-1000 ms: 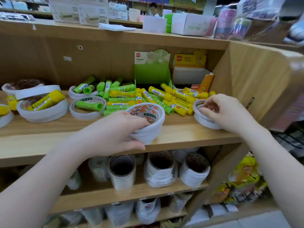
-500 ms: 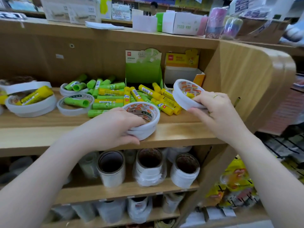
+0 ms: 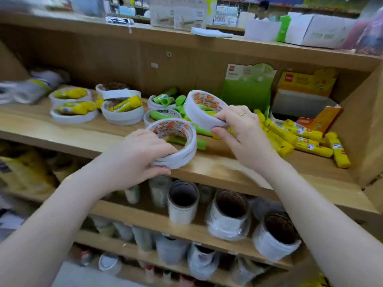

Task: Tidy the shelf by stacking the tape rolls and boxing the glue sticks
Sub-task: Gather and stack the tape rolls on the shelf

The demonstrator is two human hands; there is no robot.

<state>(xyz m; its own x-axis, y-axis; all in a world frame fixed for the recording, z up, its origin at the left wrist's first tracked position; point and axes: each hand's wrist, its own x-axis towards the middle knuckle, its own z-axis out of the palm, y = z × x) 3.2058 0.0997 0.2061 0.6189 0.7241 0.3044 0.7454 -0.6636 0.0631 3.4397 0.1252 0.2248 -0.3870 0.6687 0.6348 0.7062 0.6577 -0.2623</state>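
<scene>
Left hand point(image 3: 143, 156) gripped a stack of white tape rolls point(image 3: 176, 145) at the front edge of the middle shelf point(image 3: 228, 168), fingers curled round its near side, thumb underneath. The stack was tipped slightly, its far side on the shelf board. Right hand point(image 3: 240, 129) held a single tape roll point(image 3: 204, 109) lifted clear of the shelf, tilted, just above and right of the stack; fingers over its rim, thumb on the outer wall. The two did not touch.

Green glue sticks point(image 3: 180, 100) lay loose behind both rolls, some inside flat tape rolls further back. Yellow glue sticks point(image 3: 298, 137) were scattered on the shelf's right part, right of the right hand. Green display box point(image 3: 246, 90) and yellow display box point(image 3: 306, 88) stood upright at the back; contents couldn't be seen. More white rolls holding yellow sticks point(image 3: 122, 106) sat left of centre. Frame was motion-blurred at the edges.
</scene>
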